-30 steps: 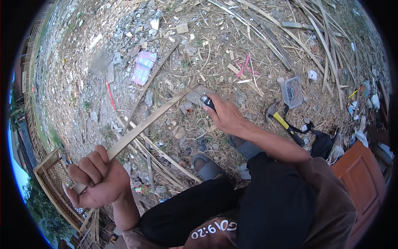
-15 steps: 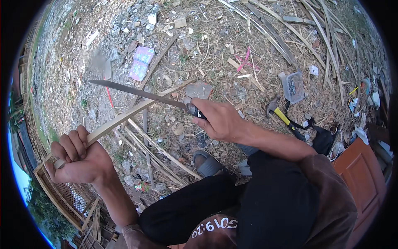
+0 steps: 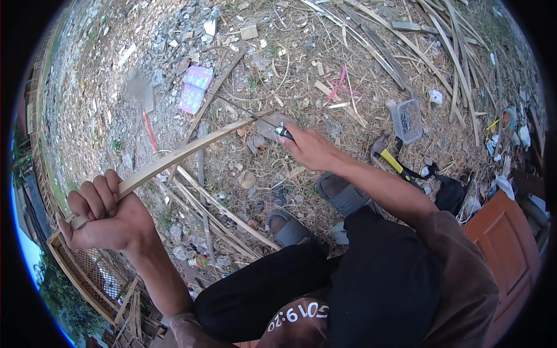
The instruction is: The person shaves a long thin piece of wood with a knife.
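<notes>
My left hand (image 3: 107,214) is closed round the near end of a pale wooden strip (image 3: 185,152), which slants up and away to the right. In my right hand (image 3: 307,148) is a long-bladed knife (image 3: 283,132), gripped by its dark handle. Its thin blade points up and left and crosses the strip near the far end. Seen nearly edge-on, the blade seems to touch the wood, though I cannot tell how firmly. Below that far end, a flat grey stone piece (image 3: 272,124) lies on the ground.
A claw hammer (image 3: 389,158) with a yellow and black handle lies right of my right forearm, below a clear plastic box (image 3: 408,120) of nails. Long wooden strips (image 3: 217,209) lie before my sandalled feet (image 3: 288,227). A pink-purple packet (image 3: 195,89) is farther off. An orange-brown panel (image 3: 503,238) stands at right.
My right hand has moved right and slightly up, carrying the knife along the strip toward its far end. The blade has turned to a steeper slant. My left hand has barely shifted.
</notes>
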`<state>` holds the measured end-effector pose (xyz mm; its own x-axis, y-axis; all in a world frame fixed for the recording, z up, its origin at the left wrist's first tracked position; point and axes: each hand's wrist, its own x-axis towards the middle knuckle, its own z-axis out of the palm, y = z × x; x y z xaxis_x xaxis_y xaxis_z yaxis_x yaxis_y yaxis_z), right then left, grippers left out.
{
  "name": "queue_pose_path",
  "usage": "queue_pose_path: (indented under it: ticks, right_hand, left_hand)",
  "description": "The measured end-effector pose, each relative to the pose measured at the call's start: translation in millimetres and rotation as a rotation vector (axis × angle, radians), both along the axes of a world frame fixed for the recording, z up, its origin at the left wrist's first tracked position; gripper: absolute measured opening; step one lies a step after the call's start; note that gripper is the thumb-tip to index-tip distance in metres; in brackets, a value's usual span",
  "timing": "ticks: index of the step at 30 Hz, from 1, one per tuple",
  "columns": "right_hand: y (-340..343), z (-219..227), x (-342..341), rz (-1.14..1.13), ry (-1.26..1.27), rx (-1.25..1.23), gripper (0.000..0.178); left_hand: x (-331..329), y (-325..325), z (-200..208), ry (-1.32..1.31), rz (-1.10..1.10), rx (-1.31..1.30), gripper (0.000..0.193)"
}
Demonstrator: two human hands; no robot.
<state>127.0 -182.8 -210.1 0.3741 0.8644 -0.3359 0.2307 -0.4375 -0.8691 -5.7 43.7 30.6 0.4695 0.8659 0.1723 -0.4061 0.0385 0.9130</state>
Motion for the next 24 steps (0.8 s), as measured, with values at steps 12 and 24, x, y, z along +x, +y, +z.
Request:
queue_pose_path:
  ticks: [12,24]
  right_hand:
    - [2.7,60.2,-14.0,-0.073,-0.245,0.660,0.032]
    - [-1.6,-5.3,0.7,-0.103,0.056,0.009,0.030]
  left_hand:
    - [-1.7,4.7,-2.6,0.042,0.015,0.007,0.042]
    - [10.0,-10.4,1.3,0.053,0.086,0.013,0.042]
